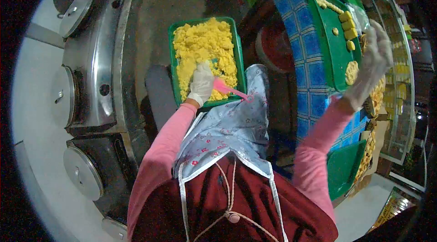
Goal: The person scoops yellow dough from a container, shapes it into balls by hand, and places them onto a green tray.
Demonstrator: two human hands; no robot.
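My left hand [202, 81], in a thin whitish glove, is down in a yellow crumbly mixture [200, 37] that fills a green tray [238, 46] across my lap. Its fingers look curled into the mixture, with the tips partly hidden. Beside that hand lies a pink plastic scoop [222, 86], its handle over the tray's near edge. My right hand [374, 57], also gloved, is raised at the right with fingers stretched out and slightly blurred. It appears over the edge of a second green tray [334, 55] with yellow blocks [348, 24] and small dough pieces. I see nothing held in it.
A blue checked tablecloth [307, 55] covers the table at right. Behind it are a glass display case [400, 82], flat yellow pastries [378, 94] and another green tray [346, 169]. On the left stands a metal stove [98, 60] with lidded pots. A reddish tub [275, 48] sits between.
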